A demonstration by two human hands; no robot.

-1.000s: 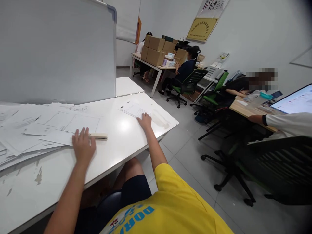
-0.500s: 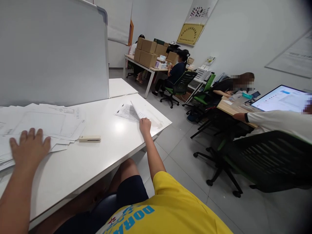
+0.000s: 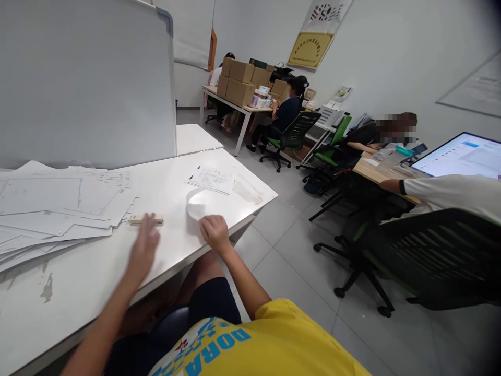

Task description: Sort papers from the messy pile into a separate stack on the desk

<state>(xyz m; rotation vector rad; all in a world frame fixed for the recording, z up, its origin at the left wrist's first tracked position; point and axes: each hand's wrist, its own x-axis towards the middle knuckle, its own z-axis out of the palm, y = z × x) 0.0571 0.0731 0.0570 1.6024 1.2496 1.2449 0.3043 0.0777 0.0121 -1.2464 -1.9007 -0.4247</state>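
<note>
My right hand (image 3: 214,233) grips a curled white sheet of paper (image 3: 194,204) just above the white table (image 3: 164,256), near its front edge. My left hand (image 3: 144,249), blurred and with fingers apart, hovers over the table just in front of a small beige stapler (image 3: 145,219). A small stack of printed sheets (image 3: 211,180) lies at the table's far right. A wide, messy spread of paper sheets (image 3: 55,206) covers the left part of the table.
A whiteboard (image 3: 86,78) stands along the table's back. To the right, people sit at desks with green-backed office chairs (image 3: 297,137), a lit monitor (image 3: 462,155) and stacked cardboard boxes (image 3: 240,83). A dark chair (image 3: 430,256) stands close at right over grey floor tiles.
My right hand lifted a sheet off the far-right stack and brought it toward me. My left hand swept from the left paper pile back to near the stapler.
</note>
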